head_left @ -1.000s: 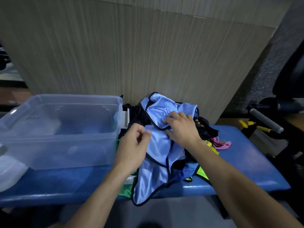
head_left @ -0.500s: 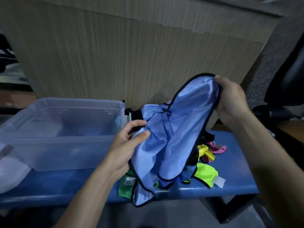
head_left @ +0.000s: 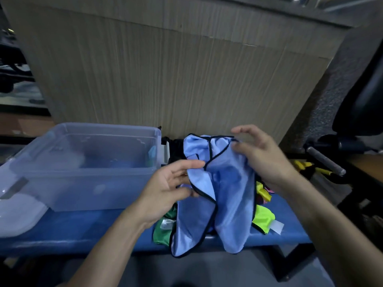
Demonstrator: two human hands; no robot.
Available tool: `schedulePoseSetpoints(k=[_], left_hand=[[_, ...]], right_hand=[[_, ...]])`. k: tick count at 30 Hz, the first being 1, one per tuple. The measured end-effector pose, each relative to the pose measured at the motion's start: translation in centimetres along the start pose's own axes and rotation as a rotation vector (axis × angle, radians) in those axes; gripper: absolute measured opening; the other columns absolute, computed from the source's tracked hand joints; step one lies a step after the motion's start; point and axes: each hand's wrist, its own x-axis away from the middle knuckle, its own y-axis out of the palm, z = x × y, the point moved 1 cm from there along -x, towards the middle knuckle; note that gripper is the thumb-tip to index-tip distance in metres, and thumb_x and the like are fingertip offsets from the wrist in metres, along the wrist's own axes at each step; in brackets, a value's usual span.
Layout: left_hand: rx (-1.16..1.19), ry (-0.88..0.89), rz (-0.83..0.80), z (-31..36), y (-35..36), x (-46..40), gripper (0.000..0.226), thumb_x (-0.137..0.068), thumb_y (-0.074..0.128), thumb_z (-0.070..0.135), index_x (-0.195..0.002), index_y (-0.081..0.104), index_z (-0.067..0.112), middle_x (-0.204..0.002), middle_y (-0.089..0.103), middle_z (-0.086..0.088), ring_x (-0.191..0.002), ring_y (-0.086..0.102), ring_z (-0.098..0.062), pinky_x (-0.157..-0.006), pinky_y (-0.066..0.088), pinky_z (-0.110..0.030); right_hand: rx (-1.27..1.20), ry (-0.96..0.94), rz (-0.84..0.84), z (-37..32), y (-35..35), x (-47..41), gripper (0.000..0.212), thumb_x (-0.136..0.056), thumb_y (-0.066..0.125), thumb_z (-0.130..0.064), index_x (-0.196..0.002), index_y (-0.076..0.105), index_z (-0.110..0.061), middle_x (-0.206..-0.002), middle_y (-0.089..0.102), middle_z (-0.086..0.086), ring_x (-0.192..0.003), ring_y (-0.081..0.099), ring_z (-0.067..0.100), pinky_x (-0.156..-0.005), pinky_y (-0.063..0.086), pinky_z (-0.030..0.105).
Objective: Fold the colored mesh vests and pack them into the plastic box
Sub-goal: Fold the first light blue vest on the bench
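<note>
Head view, looking down over a blue padded counter [head_left: 68,235] set against a pale wood-grain panel [head_left: 165,69].

Left hand [head_left: 165,193] near the counter's middle, thumb and fingers pinching the black-trimmed edge of a light blue mesh vest [head_left: 228,183]. Right hand [head_left: 263,158] at the vest's upper right part, fingers spread and slightly curled, touching the fabric near its black binding; whether gripping or only touching, cannot tell, owing to motion blur.

Light blue mesh vest bunched and raised off the counter between both hands, its two lower lobes hanging past the counter's front edge.

Beneath and around it, a heap of other vests toward the counter's right half: a green mesh vest [head_left: 163,226] at the front, just under the left wrist; a neon yellow mesh vest [head_left: 264,220] with a white tag [head_left: 276,227] at the right of the blue one, near the front edge; scraps of yellow and pink fabric [head_left: 264,193] just behind that; dark fabric [head_left: 176,150] at the rear against the panel.

Clear plastic box [head_left: 62,183] on the counter's left half, open-topped, just beside the heap. Its translucent lid [head_left: 18,214] lying at the counter's left end, touching the box's front corner.

Off the counter's right end, a black office chair [head_left: 360,96] and a grey metal bar [head_left: 325,160].
</note>
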Motion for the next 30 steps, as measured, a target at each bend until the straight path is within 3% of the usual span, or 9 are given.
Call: schedulePoseSetpoints(k=[3, 7, 9, 12, 14, 16, 25, 27, 30], left_hand=[[-0.286, 0.042, 0.107, -0.8, 0.2, -0.1, 0.057, -0.085, 0.063, -0.018, -0.107, 0.073, 0.034, -0.113, 0.074, 0.004, -0.103, 0.066, -0.036, -0.090, 0.056, -0.042], [-0.570, 0.154, 0.191, -0.7, 0.0, 0.3, 0.030, -0.089, 0.070, 0.008, -0.098, 0.070, 0.037, -0.077, 0.065, 0.007, -0.068, 0.059, -0.015, -0.067, 0.049, -0.029], [-0.723, 0.248, 0.211, -0.2, 0.3, 0.4, 0.021, -0.091, 0.068, 0.014, -0.098, 0.071, 0.034, -0.079, 0.060, 0.010, -0.069, 0.058, -0.012, -0.065, 0.043, -0.019], [-0.836, 0.316, 0.228, -0.1, 0.7, 0.2, 0.016, -0.096, 0.055, 0.022, -0.100, 0.070, 0.027, -0.091, 0.051, 0.012, -0.085, 0.057, -0.015, -0.073, 0.044, -0.022], [-0.867, 0.318, 0.187, -0.4, 0.6, 0.1, 0.023, -0.097, 0.045, 0.023, -0.102, 0.067, 0.024, -0.099, 0.048, 0.015, -0.099, 0.055, -0.015, -0.084, 0.045, -0.028], [-0.886, 0.312, 0.153, -0.6, 0.4, 0.0, 0.030, -0.094, 0.039, 0.021, -0.106, 0.067, 0.024, -0.104, 0.047, 0.015, -0.107, 0.052, -0.016, -0.089, 0.045, -0.029], [-0.770, 0.306, 0.300, -0.2, 0.6, -0.7, 0.033, -0.086, 0.075, 0.004, -0.107, 0.073, 0.029, -0.094, 0.067, 0.016, -0.087, 0.065, -0.011, -0.077, 0.049, -0.017], [-0.709, 0.300, 0.312, -0.2, 0.8, -0.9, 0.029, -0.084, 0.077, 0.005, -0.101, 0.074, 0.029, -0.094, 0.070, 0.013, -0.088, 0.068, -0.015, -0.078, 0.053, -0.025], [-0.773, 0.351, 0.266, 0.1, 0.8, -0.9, 0.020, -0.089, 0.075, 0.009, -0.097, 0.077, 0.026, -0.106, 0.065, 0.012, -0.106, 0.065, -0.016, -0.087, 0.049, -0.020]], right_hand=[[0.099, -0.134, -0.104, 0.7, 1.9, 1.9, 0.027, -0.097, 0.054, 0.001, -0.099, 0.064, -0.024, -0.063, 0.047, 0.004, -0.055, 0.032, 0.021, -0.049, 0.027, 0.028], [0.232, -0.216, -0.090, 1.5, 3.1, 3.2, 0.038, -0.094, 0.048, 0.006, -0.079, 0.070, -0.021, -0.065, 0.063, 0.001, -0.053, 0.043, 0.028, -0.051, 0.033, 0.036], [0.268, -0.215, -0.092, 2.2, 3.9, 3.9, 0.036, -0.094, 0.050, 0.004, -0.083, 0.074, -0.021, -0.057, 0.058, -0.007, -0.045, 0.039, 0.007, -0.048, 0.031, 0.024], [0.313, -0.328, -0.092, 2.6, 5.2, 5.2, 0.014, -0.095, 0.062, -0.019, -0.098, 0.075, -0.020, -0.085, 0.069, -0.018, -0.077, 0.065, 0.001, -0.070, 0.045, 0.014], [0.386, -0.407, -0.071, 3.2, 6.0, 5.8, 0.026, -0.091, 0.068, -0.043, -0.107, 0.073, -0.023, -0.101, 0.070, -0.016, -0.099, 0.067, 0.005, -0.084, 0.048, 0.018], [0.410, -0.449, 0.000, 4.0, 6.4, 6.2, 0.037, -0.085, 0.076, -0.049, -0.110, 0.071, -0.022, -0.103, 0.068, -0.015, -0.101, 0.066, 0.005, -0.086, 0.047, 0.016], [0.369, -0.465, 0.126, 6.6, 7.2, 6.9, 0.018, -0.089, 0.077, -0.033, -0.098, 0.070, -0.019, -0.092, 0.066, -0.014, -0.085, 0.066, 0.008, -0.074, 0.050, 0.023], [0.373, -0.477, 0.132, 6.7, 7.1, 6.9, 0.007, -0.094, 0.073, -0.023, -0.090, 0.068, -0.018, -0.082, 0.062, -0.012, -0.074, 0.061, 0.012, -0.066, 0.048, 0.030], [0.305, -0.439, 0.134, 6.4, 6.6, 7.0, 0.015, -0.096, 0.068, -0.019, -0.082, 0.065, -0.018, -0.074, 0.059, -0.009, -0.068, 0.058, 0.015, -0.062, 0.046, 0.029]])
